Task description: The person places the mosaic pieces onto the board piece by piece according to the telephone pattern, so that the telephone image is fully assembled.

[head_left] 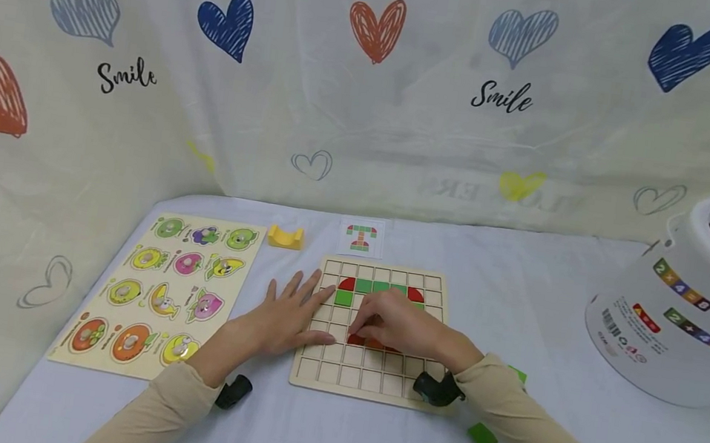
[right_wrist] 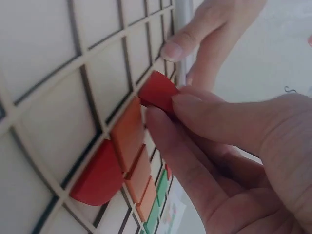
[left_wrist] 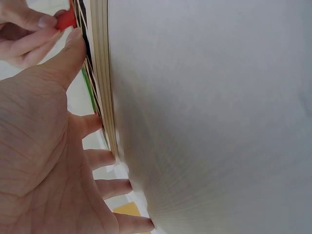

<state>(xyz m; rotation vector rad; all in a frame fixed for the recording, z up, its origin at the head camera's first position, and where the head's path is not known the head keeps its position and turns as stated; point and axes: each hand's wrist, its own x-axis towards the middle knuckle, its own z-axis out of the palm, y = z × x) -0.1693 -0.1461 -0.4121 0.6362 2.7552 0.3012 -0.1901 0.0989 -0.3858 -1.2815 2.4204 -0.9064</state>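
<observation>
A wooden grid board (head_left: 341, 377) lies on the table with coloured tiles in its squares. My right hand (head_left: 405, 324) pinches a red tile with a curved edge (right_wrist: 158, 90) between thumb and fingers, at a square beside an orange tile (right_wrist: 129, 134). Past that orange tile, another red curved tile (right_wrist: 100, 175) sits in the grid. Green tiles (head_left: 380, 287) and red ones fill part of the upper rows. With fingers spread, my left hand (head_left: 281, 320) rests along the board's left edge. Its thumb (left_wrist: 73, 56) touches the rim.
A pattern card (head_left: 362, 238) stands behind the board, beside a yellow curved block (head_left: 285, 237). On the left lies a fruit puzzle board (head_left: 139, 294). A white bucket (head_left: 671, 323) stands at the right. A loose green tile (head_left: 482, 437) lies near my right forearm.
</observation>
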